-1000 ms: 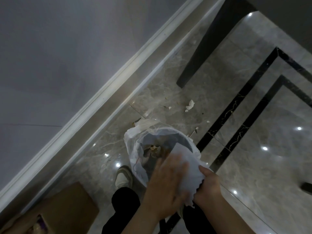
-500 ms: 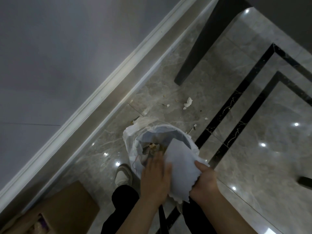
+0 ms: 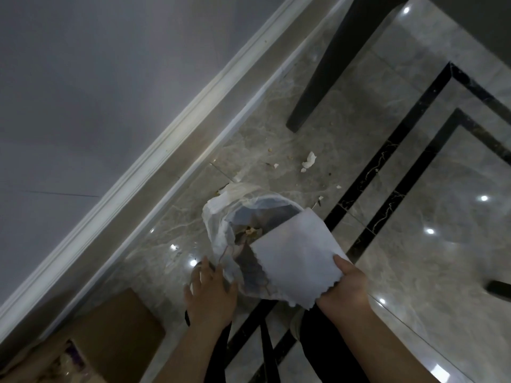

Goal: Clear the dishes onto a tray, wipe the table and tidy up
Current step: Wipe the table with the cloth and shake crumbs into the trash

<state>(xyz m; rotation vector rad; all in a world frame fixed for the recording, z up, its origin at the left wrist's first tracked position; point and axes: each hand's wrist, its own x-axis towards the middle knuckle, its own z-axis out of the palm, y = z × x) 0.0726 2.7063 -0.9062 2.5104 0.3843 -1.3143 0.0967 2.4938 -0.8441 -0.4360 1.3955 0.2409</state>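
A small bin lined with a white plastic bag (image 3: 218, 217) stands on the marble floor, with food scraps (image 3: 253, 230) inside it. My right hand (image 3: 344, 288) pinches the near corner of a white cloth (image 3: 293, 255), which hangs flat over the bin's right side. To the left of the bin my left hand (image 3: 211, 293) hovers with fingers spread, holding nothing.
A crumpled tissue scrap (image 3: 309, 161) and crumbs lie on the floor beyond the bin. A dark table leg (image 3: 318, 84) slants down at the top. The white baseboard (image 3: 154, 158) runs diagonally at left. A cardboard box (image 3: 116, 338) sits at lower left. My legs are below.
My left hand has come off the cloth and moved left, away from the bin opening. The cloth now lies flatter and more spread in my right hand.
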